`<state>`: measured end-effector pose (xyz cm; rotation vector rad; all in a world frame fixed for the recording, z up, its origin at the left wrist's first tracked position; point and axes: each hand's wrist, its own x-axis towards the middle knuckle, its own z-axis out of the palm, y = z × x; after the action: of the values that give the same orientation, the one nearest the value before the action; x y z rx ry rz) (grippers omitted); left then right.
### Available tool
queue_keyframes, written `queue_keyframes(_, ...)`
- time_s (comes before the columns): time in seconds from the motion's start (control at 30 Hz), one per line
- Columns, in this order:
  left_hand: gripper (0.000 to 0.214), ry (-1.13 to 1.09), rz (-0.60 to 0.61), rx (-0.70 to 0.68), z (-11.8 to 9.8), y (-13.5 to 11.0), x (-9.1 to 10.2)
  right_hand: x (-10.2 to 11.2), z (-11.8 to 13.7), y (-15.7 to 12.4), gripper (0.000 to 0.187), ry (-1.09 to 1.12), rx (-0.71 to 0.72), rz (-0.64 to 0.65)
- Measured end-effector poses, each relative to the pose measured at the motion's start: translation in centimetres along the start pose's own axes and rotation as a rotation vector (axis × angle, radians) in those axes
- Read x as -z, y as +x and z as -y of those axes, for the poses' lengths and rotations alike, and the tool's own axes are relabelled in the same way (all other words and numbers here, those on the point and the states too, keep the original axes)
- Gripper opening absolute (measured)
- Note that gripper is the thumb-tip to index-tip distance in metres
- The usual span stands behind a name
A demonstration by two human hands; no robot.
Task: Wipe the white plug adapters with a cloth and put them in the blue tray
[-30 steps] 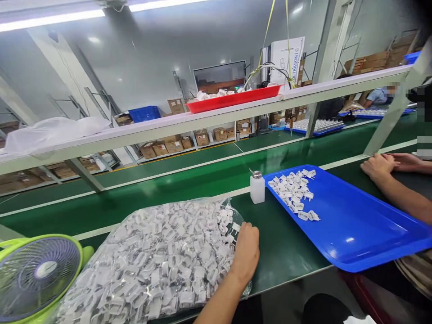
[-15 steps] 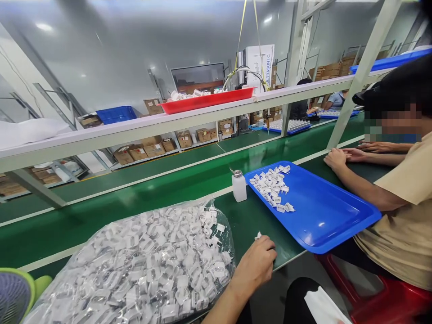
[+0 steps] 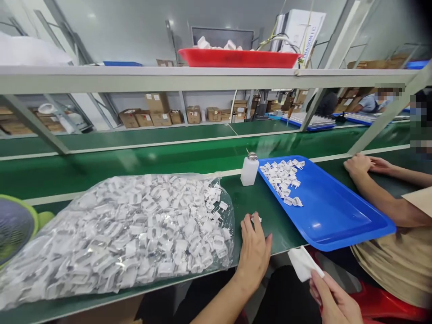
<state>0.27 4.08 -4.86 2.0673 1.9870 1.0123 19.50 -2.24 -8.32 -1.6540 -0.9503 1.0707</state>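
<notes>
My left hand [image 3: 253, 252] reaches over the green table edge, fingers stretched out and thumb apart. A small white plug housing [image 3: 256, 219] lies at its fingertips, partly hidden by them; whether they touch it is unclear. Lower right, my right hand [image 3: 332, 294] pinches a folded white cloth [image 3: 302, 264] between thumb and fingers, just off the table edge. Left of my left hand lies a large clear plastic bag [image 3: 230, 211] full of white plug housings [image 3: 145, 229]. To the right, a blue tray [image 3: 340, 202] carries a cluster of similar pieces [image 3: 281, 177] with metal pins at its left end.
A white bottle with a metal cap [image 3: 249, 171] stands between bag and tray. Another person's hands [image 3: 359, 164] rest beyond the tray. Overhead, a shelf [image 3: 135, 81] bears a red tray [image 3: 239, 59]. A green-rimmed fan-like object [image 3: 16, 225] is at far left.
The view has tilted down and turned. My right hand has come into fuller view, raising the white cloth toward the table edge. My left hand's fingers have stretched out around the small plug housing.
</notes>
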Motion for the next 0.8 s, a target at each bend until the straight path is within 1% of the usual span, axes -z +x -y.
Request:
queue_keyframes(0.07, 0.055, 0.013, 0.011, -0.005, 0.2, 0.4, 0.1, -0.5, 1.0, 0.3, 0.058, -0.076, 0.077, -0.016)
queue_keyframes(0.13, 0.05, 0.01, 0.048, -0.038, 0.5, 0.8, 0.3, -1.1, 1.7, 0.6, 0.056, -0.166, 0.147, -0.037)
queue_keyframes(0.27, 0.035, -0.012, 0.126, -0.1, 0.8, 1.0, 1.0, -2.1, 3.0, 1.1, 0.048, -0.341, 0.341, -0.074)
queue_keyframes(0.3, 0.033, -0.015, 0.139, -0.102, 0.7, 1.0, 1.1, -2.4, 3.2, 1.2, 0.047, -0.367, 0.385, -0.072)
queue_keyframes(0.37, 0.038, -0.02, 0.157, -0.092, 0.3, 1.1, 1.3, -3.1, 3.6, 1.5, 0.046, -0.399, 0.438, -0.071)
queue_keyframes(0.43, 0.045, -0.022, 0.172, -0.082, -0.3, 1.2, 1.2, -3.7, 3.8, 1.7, 0.049, -0.412, 0.451, -0.081)
queue_keyframes(0.47, 0.045, -0.024, 0.182, -0.082, -0.6, 1.4, 1.0, -4.0, 3.8, 1.9, 0.051, -0.409, 0.453, -0.091)
queue_keyframes(0.57, 0.034, -0.043, 0.22, -0.115, -0.9, 1.9, 0.5, -4.5, 3.8, 2.1, 0.054, -0.401, 0.441, -0.096)
queue_keyframes(0.7, 0.037, -0.104, 0.294, -0.214, 0.1, 2.7, 0.3, -4.3, 3.6, 2.0, 0.052, -0.364, 0.375, -0.107)
queue_keyframes(0.8, 0.038, -0.143, 0.31, -0.214, 0.6, 2.9, 0.5, -4.0, 3.4, 1.9, 0.053, -0.296, 0.292, -0.12)
